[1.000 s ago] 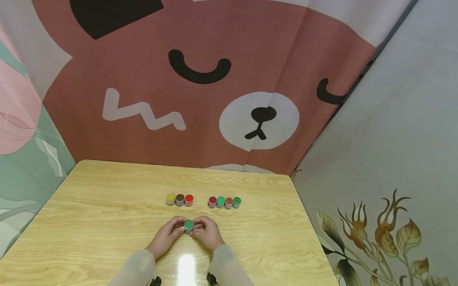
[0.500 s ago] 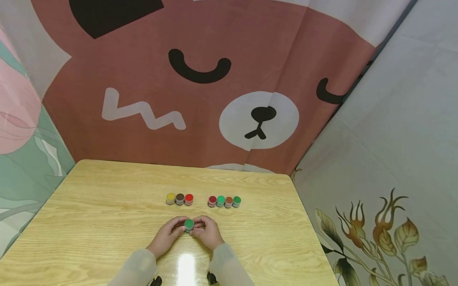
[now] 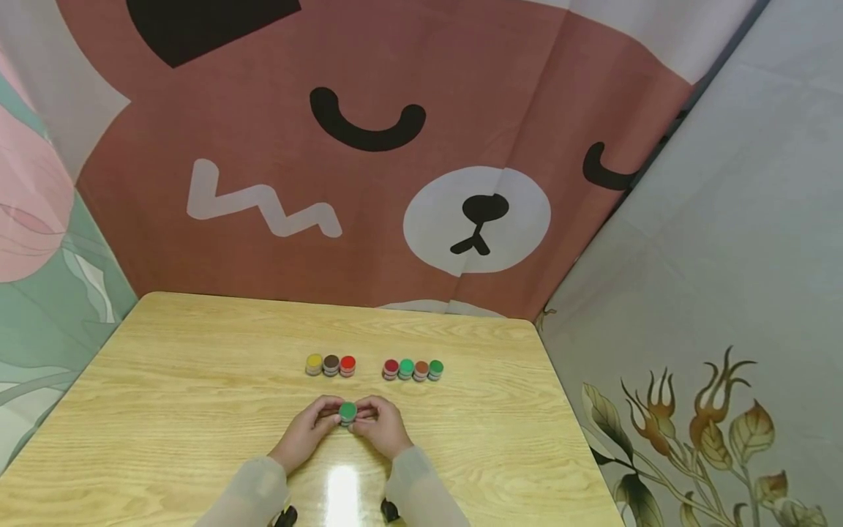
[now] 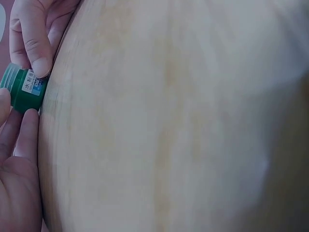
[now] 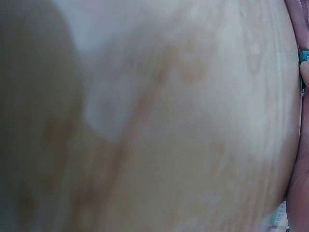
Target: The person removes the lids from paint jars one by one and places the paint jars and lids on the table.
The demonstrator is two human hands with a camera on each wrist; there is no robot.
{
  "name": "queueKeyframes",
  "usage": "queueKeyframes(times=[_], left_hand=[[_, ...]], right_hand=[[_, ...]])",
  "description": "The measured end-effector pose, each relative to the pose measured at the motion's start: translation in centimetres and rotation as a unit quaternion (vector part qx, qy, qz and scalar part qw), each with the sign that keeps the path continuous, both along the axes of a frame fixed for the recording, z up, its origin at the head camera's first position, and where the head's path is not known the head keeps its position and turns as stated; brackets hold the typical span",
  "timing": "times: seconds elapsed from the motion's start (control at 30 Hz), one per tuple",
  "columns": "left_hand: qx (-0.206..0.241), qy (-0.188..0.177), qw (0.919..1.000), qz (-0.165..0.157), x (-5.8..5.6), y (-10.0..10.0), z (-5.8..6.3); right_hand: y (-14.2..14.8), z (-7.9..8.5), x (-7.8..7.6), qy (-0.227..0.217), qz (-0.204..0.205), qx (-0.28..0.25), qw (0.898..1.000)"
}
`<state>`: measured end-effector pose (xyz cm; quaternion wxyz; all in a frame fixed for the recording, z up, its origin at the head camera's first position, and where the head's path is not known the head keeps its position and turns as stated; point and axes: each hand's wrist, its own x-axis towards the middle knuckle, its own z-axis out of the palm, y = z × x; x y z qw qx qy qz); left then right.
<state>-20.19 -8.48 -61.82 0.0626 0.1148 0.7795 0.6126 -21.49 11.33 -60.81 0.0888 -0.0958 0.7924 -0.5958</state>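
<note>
A small green gouache paint jar [image 3: 347, 412] with a printed label stands upright on the table between both hands in the head view. My left hand [image 3: 304, 433] grips it from the left, thumb in front and fingers behind. From the right, my right hand [image 3: 387, 430] pinches the same jar. The left wrist view shows the jar [image 4: 32, 91] at the left edge, with fingertips on both sides of it. Only a sliver of the jar [image 5: 305, 56] appears at the right edge of the right wrist view.
Beyond the hands, a yellow-topped jar [image 3: 314, 364], a brown one [image 3: 331, 365] and a red one [image 3: 347, 366] stand side by side. Right of them is a row of several jars, among them a dark red one [image 3: 391, 369] and a green one [image 3: 436, 369]. The wooden table [image 3: 494, 439] ends at a bear-print curtain [image 3: 276, 278].
</note>
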Motion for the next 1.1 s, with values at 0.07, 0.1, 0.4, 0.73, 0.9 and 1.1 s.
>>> queueKeyframes(times=[0.07, 0.1, 0.4, 0.73, 0.9, 1.1], left_hand=[[-0.002, 0.003, 1.0, 0.001, -0.02, -0.01, 0.0], [-0.003, 0.002, 1.0, 0.001, -0.04, -0.02, 0.01], [-0.033, -0.009, 0.9994, 0.011, -0.04, 0.05, 0.35], [0.005, -0.019, 0.9998, -0.002, -0.04, -0.1, 0.33], [0.006, -0.012, 0.9999, 0.0, -0.02, -0.14, 0.15], [-0.004, -0.009, 1.0, 0.002, 0.04, 0.04, 0.32]], right_hand=[[0.03, -0.07, -0.06, -0.002, 0.0, 0.001, 1.0], [0.05, -0.11, -0.09, -0.001, 0.001, 0.001, 1.0], [0.11, -0.33, -0.21, 0.0, 0.003, 0.004, 1.0], [0.13, -0.18, -0.11, 0.003, 0.007, -0.003, 1.0], [0.07, -0.09, -0.11, 0.001, 0.004, -0.003, 1.0], [0.07, 0.06, -0.03, -0.002, 0.0, 0.0, 1.0]])
